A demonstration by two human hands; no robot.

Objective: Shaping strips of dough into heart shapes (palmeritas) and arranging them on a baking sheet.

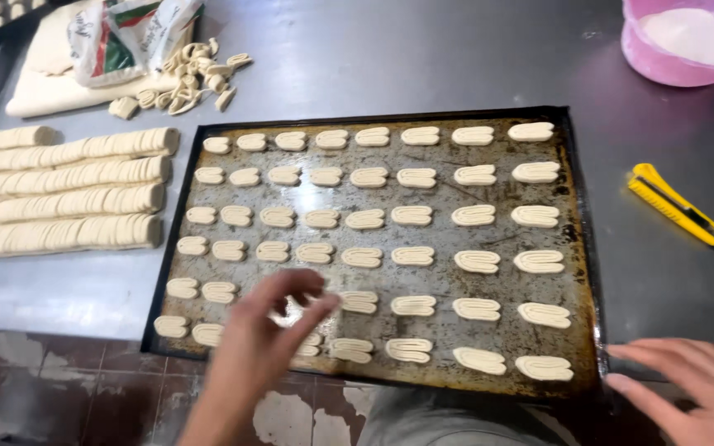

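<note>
From the head camera, the left hand (270,330) hangs over the near left part of a dark, worn baking tray (584,248), its fingers loosely spread and curled down onto the raw pastry pieces (411,258) there; whether it pinches one between thumb and fingertips cannot be told, as the hand hides the dough beneath it. The right hand (687,388) lies flat and open with its fingertips at the tray's near right corner, gripping nothing. The tray looks nearly full, six rows of pale, ridged, folded dough slices lying flat and apart on scorched, speckled metal, so the work seems to be setting or straightening the last pieces in the near rows; a light touch would suit, since the soft layered dough probably dents easily. To the left, on the grey steel table (423,58), lie long sliced dough logs (68,194), beyond them a heap of loose offcuts (196,74) beside a crumpled plastic bag (126,33). A pink bowl of flour (687,37) stands far right, a yellow utility knife (675,206) nearer.
</note>
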